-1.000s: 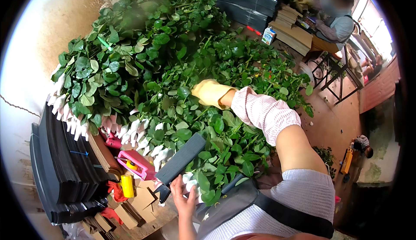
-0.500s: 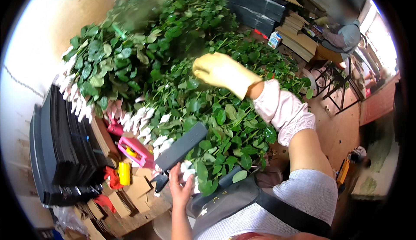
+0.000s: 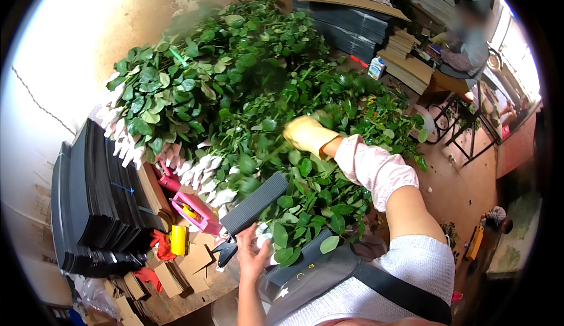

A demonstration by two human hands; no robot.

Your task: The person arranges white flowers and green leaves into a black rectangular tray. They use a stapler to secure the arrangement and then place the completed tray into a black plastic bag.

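My right hand (image 3: 306, 136), in a yellow rubber glove, is closed at the middle of a heap of leafy rose stems (image 3: 317, 188). Blurred leaves beside it appear to belong to a stem in its fingers. My bare left hand (image 3: 252, 254) is low, its thumb and fingers apart, touching the lower end of a dark corrugated sheet (image 3: 255, 204) and the white-covered flower heads (image 3: 262, 242) beside it. Leaves spread from there over my lap. The sheet partly hides the left fingertips.
Black folded sheets (image 3: 103, 191) are stacked at left. A pink tape dispenser (image 3: 197, 211), yellow tape roll (image 3: 178, 239) and cardboard pieces (image 3: 171, 279) lie on the table. A large leafy pile (image 3: 176, 79) stands against the wall. Another person (image 3: 467, 47) sits at far right.
My gloved right hand has drawn back toward me over the stems, and leaves near it are blurred. The left hand stays beside the corrugated sheet. The whole view has shifted slightly.
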